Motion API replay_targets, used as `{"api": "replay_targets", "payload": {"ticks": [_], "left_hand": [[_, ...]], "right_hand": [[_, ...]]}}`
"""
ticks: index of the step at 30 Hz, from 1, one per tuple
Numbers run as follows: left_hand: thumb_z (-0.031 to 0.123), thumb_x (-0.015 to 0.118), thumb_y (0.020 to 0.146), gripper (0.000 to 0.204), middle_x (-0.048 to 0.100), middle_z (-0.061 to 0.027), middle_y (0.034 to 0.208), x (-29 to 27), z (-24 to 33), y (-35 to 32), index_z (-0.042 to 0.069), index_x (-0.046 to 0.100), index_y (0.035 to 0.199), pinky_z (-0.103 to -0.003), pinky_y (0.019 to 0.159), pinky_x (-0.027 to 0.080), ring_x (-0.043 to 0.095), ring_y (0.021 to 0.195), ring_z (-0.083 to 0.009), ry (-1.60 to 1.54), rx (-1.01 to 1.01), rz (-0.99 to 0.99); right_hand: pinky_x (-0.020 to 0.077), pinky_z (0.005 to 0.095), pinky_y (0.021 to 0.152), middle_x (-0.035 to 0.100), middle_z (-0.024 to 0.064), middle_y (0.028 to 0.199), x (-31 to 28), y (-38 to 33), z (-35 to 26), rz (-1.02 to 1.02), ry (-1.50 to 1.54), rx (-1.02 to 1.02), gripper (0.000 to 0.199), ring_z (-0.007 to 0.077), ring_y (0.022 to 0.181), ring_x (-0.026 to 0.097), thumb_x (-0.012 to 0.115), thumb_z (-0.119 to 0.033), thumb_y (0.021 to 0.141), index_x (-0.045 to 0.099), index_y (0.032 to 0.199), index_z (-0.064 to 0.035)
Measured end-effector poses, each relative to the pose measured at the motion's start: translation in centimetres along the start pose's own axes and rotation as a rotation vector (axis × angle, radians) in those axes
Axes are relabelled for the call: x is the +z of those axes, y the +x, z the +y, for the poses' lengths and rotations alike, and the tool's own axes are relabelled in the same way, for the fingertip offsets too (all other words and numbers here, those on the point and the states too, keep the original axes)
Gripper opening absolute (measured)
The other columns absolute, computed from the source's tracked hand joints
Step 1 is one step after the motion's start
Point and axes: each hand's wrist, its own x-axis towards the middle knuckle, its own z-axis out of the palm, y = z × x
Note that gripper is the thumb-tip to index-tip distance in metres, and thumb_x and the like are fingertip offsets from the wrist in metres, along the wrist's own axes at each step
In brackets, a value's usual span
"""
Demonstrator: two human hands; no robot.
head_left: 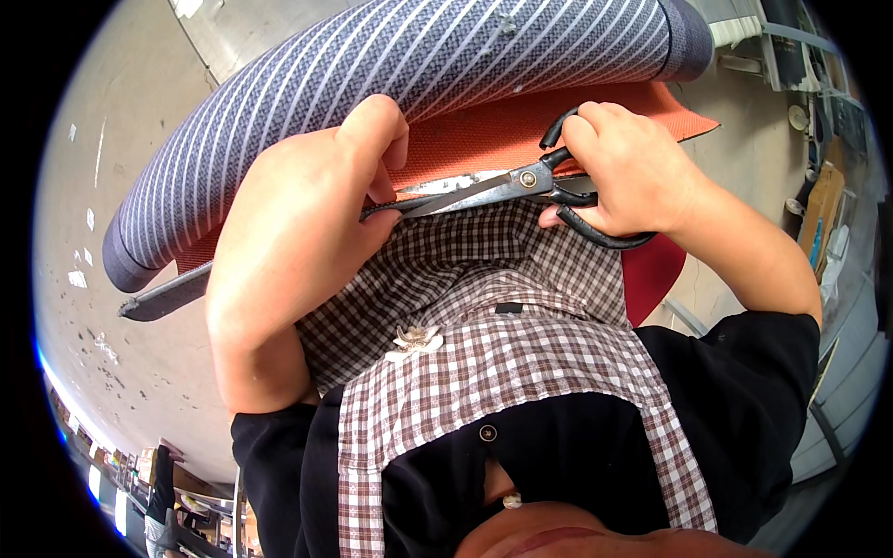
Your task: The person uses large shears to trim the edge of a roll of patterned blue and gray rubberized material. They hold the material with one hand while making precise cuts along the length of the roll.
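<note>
A rolled mat (400,79), grey-blue with pale diagonal stripes and a dark border, lies across the far side. Its orange underside (465,135) shows below the roll, ending in a dark edge close to my body. With my right hand (633,167) I grip the black-handled scissors (493,186); their blades are slightly apart and point left along that edge. My left hand (298,214) pinches the mat's dark edge, right by the blade tips. What lies beneath my left palm is hidden.
A brown checked apron (521,363) covers my lap under the mat. Part of a red seat (653,274) shows at my right. Small white scraps (77,278) lie on the grey floor at left. Cardboard (823,209) and other items stand along the right side.
</note>
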Motion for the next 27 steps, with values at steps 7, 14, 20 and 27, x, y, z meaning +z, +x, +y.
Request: {"api": "replay_targets", "payload": {"ticks": [7,14,20,27], "left_hand": [[-0.011,0.080,0.064,0.052,0.063,-0.0071,0.079,-1.5,-1.0,-1.0,0.006,0.050,0.104,-0.033,0.065,0.054,0.069,0.073,-0.0234,-0.028,-0.125,-0.037],[-0.007,0.079,0.067,0.045,0.065,-0.0092,0.079,-1.2,-1.1,-1.8,0.005,0.051,0.101,-0.037,0.065,0.053,0.069,0.075,-0.0283,-0.066,-0.127,-0.020],[-0.006,0.079,0.067,0.041,0.062,-0.0087,0.079,0.2,-1.1,-3.4,0.003,0.054,0.097,-0.034,0.064,0.052,0.066,0.072,-0.0261,-0.218,-0.245,0.099],[-0.010,0.077,0.070,0.037,0.062,-0.0020,0.079,0.5,-0.9,-3.8,0.002,0.055,0.097,-0.025,0.069,0.051,0.061,0.075,-0.0098,-0.233,-0.247,0.115]], "right_hand": [[0.0548,0.0418,0.078,0.057,0.0128,0.096,-0.1,0.3,-0.2,0.091,0.038,-0.017,0.069,0.0310,0.094,0.059,0.081,-0.062,0.072,0.059,0.097,-0.0009],[0.0510,0.0423,0.084,0.054,0.0140,0.097,-0.7,1.0,-1.3,0.053,0.014,0.011,0.067,0.0324,0.096,0.055,0.084,-0.056,0.071,0.058,0.097,-0.0005],[0.0498,0.0431,0.086,0.054,0.0142,0.099,-1.5,-0.3,-0.6,0.050,-0.034,0.046,0.067,0.0325,0.097,0.054,0.087,-0.053,0.067,0.057,0.097,-0.0004],[0.0499,0.0422,0.086,0.055,0.0136,0.097,-1.2,-0.3,-0.6,0.058,0.014,0.010,0.067,0.0321,0.097,0.056,0.086,-0.052,0.068,0.057,0.100,0.0002]]}}
